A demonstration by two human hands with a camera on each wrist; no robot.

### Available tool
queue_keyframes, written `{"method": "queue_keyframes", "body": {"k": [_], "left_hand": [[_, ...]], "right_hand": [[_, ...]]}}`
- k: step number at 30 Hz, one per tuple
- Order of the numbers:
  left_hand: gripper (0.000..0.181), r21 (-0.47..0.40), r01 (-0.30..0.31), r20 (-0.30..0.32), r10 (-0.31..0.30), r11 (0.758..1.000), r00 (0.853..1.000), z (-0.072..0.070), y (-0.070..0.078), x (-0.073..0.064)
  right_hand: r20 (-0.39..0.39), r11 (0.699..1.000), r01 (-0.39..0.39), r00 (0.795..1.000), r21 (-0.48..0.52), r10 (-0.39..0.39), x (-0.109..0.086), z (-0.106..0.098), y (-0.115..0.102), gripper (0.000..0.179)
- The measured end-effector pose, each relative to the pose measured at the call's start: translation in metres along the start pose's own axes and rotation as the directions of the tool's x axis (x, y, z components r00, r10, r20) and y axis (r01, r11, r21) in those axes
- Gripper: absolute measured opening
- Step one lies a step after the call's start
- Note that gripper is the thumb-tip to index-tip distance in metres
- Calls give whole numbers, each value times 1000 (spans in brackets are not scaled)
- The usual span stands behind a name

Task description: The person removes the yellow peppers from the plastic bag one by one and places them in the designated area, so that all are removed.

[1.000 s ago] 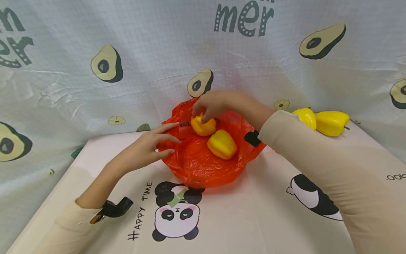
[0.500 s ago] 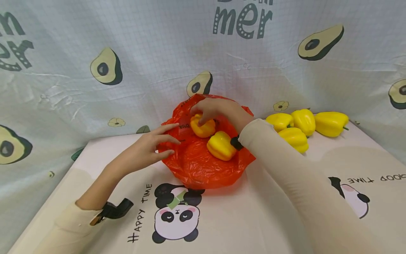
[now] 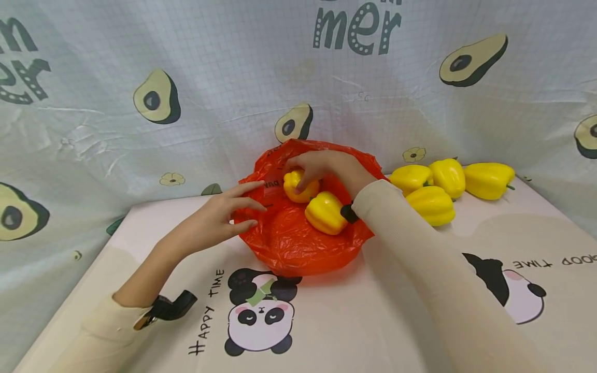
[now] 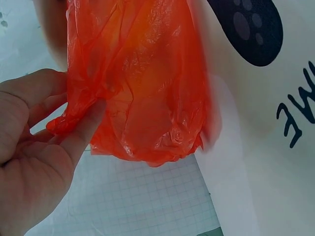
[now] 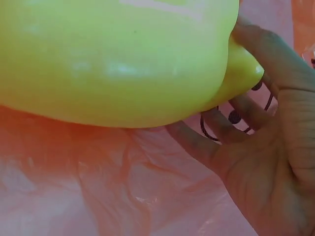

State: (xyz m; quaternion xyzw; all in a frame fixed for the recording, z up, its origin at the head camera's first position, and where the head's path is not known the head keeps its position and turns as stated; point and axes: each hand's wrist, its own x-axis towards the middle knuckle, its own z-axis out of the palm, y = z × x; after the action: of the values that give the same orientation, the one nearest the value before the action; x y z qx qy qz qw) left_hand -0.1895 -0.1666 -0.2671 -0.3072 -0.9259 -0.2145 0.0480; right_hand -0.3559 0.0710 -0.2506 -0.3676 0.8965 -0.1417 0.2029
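A red plastic bag (image 3: 298, 254) lies spread wide on the table, its mouth facing up. Two yellow bell peppers are inside it. My right hand (image 3: 322, 167) reaches over the rim and holds the rear bell pepper (image 3: 294, 190), thumb on the near side. The front bell pepper (image 3: 325, 213) sits close beside it, below my right wrist. At the bag's left edge is my left hand (image 3: 216, 220); the left wrist view shows its fingers and thumb (image 4: 88, 129) on either side of the gathered plastic. The right wrist view has a bell pepper (image 5: 123, 64) filling its upper part.
Several more yellow bell peppers (image 3: 431, 206) are grouped at the back right of the table, beyond my right forearm. A printed cloth (image 3: 261, 321) covers the table. Behind the bag hangs a sheet (image 3: 224, 67) with avocado prints.
My right forearm has swung left, uncovering more peppers at the right. The right hand has dipped slightly with the rear pepper, which shifts a little right. My left hand stays in place.
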Motion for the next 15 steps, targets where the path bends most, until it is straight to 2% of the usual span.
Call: {"method": "queue_keyframes", "body": {"k": [6, 10, 15], "left_hand": [[25, 11, 20, 17, -20, 1000, 1000, 0, 0, 1], [25, 4, 19, 21, -19, 1000, 1000, 0, 1, 2], [26, -9, 21, 26, -21, 1000, 999, 0, 1, 2]], "right_hand": [[94, 985, 27, 995, 173, -44, 1, 3, 6, 47], [75, 986, 66, 994, 151, -78, 2, 5, 8, 47], [23, 992, 120, 992, 48, -121, 3, 6, 8, 51]]}}
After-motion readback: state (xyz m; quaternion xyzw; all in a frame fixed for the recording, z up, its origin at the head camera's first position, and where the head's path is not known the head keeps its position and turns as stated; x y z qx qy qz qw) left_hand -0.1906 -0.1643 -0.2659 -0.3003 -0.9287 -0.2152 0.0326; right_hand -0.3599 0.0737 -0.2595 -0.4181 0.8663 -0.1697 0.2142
